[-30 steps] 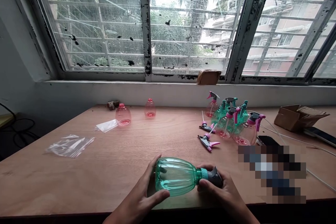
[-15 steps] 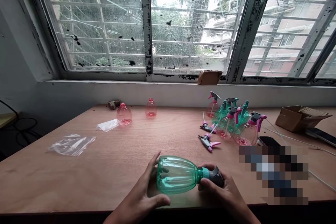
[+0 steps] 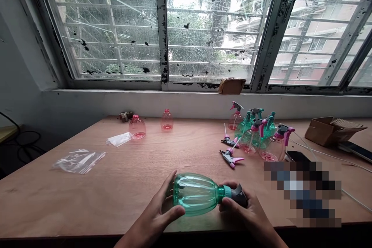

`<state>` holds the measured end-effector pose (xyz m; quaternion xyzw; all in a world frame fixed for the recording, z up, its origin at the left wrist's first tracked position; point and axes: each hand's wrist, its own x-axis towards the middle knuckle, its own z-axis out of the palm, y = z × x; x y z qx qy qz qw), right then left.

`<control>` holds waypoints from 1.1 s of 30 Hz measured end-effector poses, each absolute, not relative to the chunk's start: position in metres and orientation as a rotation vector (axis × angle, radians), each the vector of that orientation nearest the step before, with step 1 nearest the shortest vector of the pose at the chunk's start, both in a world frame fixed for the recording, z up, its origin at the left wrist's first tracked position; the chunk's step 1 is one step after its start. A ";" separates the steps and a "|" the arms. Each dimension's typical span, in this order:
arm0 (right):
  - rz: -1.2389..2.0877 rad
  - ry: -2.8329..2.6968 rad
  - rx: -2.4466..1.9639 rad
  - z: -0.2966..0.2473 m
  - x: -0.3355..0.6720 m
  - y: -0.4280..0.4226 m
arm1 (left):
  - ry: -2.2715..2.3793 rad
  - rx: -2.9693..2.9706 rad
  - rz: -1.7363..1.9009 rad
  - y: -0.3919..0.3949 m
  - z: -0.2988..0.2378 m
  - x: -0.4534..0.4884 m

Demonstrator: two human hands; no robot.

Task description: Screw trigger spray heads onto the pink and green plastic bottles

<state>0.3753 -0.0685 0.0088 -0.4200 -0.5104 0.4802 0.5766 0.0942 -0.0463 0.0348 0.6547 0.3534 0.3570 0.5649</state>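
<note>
A green clear plastic spray bottle (image 3: 197, 195) lies on its side in the air above the table's front edge, its base to the left. My right hand (image 3: 244, 205) is closed around the dark grey spray head (image 3: 240, 195) and teal collar at the neck. At the other end, my left hand (image 3: 162, 205) curls around the base, thumb in front at the lower edge and fingers behind, partly hidden by the bottle. Two loose pink-and-black spray heads (image 3: 231, 159) with tubes lie beyond my right hand.
Assembled pink and green spray bottles (image 3: 270, 147) cluster at the back right, near an open cardboard box (image 3: 334, 131) and white cables. Two pink bottles without heads (image 3: 137, 128) stand back left, near clear plastic bags (image 3: 80, 161). A pixelated patch covers the right front.
My left hand has closed in slightly, its thumb rising to the bottle's lower edge. My right hand and the spray head have barely moved.
</note>
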 end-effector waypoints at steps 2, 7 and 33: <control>1.128 -1.192 -0.978 0.009 0.375 -0.068 | 0.811 1.551 0.829 -0.046 0.036 0.095; 1.122 -1.170 -0.981 0.009 0.375 -0.069 | 0.744 1.634 0.854 -0.048 0.039 0.099; 1.096 -1.233 -1.043 0.013 0.371 -0.070 | 0.986 1.845 0.830 -0.042 0.037 0.103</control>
